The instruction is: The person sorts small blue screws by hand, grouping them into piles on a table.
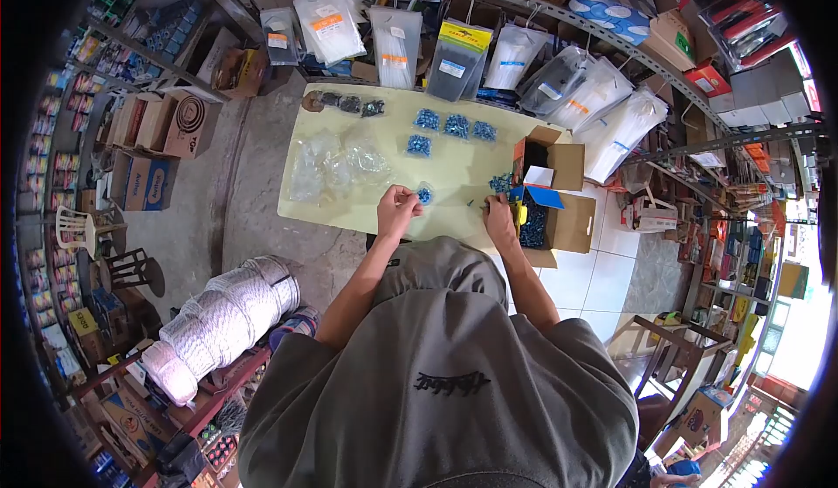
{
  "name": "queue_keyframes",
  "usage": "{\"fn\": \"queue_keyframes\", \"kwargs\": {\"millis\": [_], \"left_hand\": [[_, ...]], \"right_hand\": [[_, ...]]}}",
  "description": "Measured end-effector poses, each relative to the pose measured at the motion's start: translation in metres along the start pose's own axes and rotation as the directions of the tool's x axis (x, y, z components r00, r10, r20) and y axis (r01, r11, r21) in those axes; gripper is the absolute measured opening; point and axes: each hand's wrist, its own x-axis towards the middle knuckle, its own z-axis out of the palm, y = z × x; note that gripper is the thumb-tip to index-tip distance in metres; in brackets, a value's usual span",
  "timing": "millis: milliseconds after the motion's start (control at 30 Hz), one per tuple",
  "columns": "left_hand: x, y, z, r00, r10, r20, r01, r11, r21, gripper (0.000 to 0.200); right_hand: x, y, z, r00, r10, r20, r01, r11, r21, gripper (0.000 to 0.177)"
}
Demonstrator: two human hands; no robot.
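Observation:
My left hand point(397, 212) is closed in a pinch on the edge of a small clear plastic bag point(425, 194) with blue pieces in it that look like screws. My right hand point(498, 219) is at the table, fingers drawn together, beside a loose pile of the blue pieces point(500, 182); what it holds is hidden. A single loose piece point(471, 202) lies between my hands. Right of my right hand, an open cardboard box point(548, 233) holds many dark blue pieces. Several filled blue bags point(456, 126) rest farther back on the pale yellow table point(349, 207).
Clear plastic bags point(336, 161) spread over the table's left side, with dark packets point(349, 104) behind. A second open box point(532, 154) stands at the right edge. Packs of cable ties point(394, 47) hang above the far edge. A wrapped rope roll point(223, 326) lies left.

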Motion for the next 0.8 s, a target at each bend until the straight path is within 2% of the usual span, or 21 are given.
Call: {"fn": "queue_keyframes", "kwargs": {"millis": [67,133,267,333,467,533,567,633,667,733,767,800], "left_hand": [[0.000,-0.001,0.000,1.000,-0.002,0.004,0.002,1.000,-0.002,0.011],[0.000,-0.001,0.000,1.000,-0.006,-0.003,0.006,1.000,-0.001,0.012],[0.000,-0.002,0.001,1.000,-0.008,0.006,0.008,1.000,-0.023,0.011],[0.000,-0.002,0.000,1.000,-0.017,0.007,0.017,1.000,-0.020,0.011],[0.000,-0.004,-0.002,1.000,0.001,-0.009,-0.001,1.000,-0.023,0.011],[-0.001,-0.005,-0.003,1.000,-0.001,-0.012,0.001,1.000,-0.017,0.011],[-0.001,-0.005,-0.003,1.000,-0.001,-0.013,0.001,1.000,-0.019,0.011],[-0.002,-0.003,-0.002,1.000,0.002,-0.018,-0.002,1.000,0.015,0.011],[-0.002,-0.003,-0.002,1.000,0.002,-0.020,-0.001,1.000,0.015,0.011],[-0.003,-0.003,-0.002,1.000,-0.005,-0.018,0.005,1.000,-0.005,0.011],[-0.003,-0.003,-0.002,1.000,-0.004,-0.022,0.004,1.000,-0.005,0.011],[-0.003,-0.003,-0.001,1.000,-0.006,-0.017,0.005,1.000,-0.018,0.010]], "right_hand": [[0.002,-0.002,-0.004,0.999,-0.036,-0.009,0.036,0.999,0.002,0.020],[0.005,-0.003,-0.007,0.998,0.013,0.069,-0.014,1.000,0.012,0.019],[0.010,-0.002,-0.010,0.993,0.007,0.120,-0.013,0.998,0.053,0.017],[0.014,0.004,-0.005,0.998,0.001,0.065,-0.010,0.991,0.135,0.017],[0.021,0.005,0.001,1.000,-0.003,-0.004,0.004,0.988,0.153,0.014],[0.023,-0.007,-0.007,0.989,-0.024,-0.144,0.053,0.978,0.200,0.014],[0.024,-0.014,-0.011,0.989,-0.025,-0.143,0.053,0.979,0.199,0.014],[0.029,-0.032,-0.023,0.987,0.063,-0.150,0.004,0.912,0.411,0.015],[0.030,-0.042,-0.028,0.987,0.062,-0.149,0.004,0.912,0.411,0.015],[0.033,-0.063,-0.039,0.986,0.164,0.017,-0.133,0.730,0.671,0.017],[0.034,-0.073,-0.043,0.987,0.160,0.019,-0.131,0.729,0.672,0.017],[0.034,-0.081,-0.047,0.986,0.134,0.098,-0.162,0.648,0.745,0.017]]}}
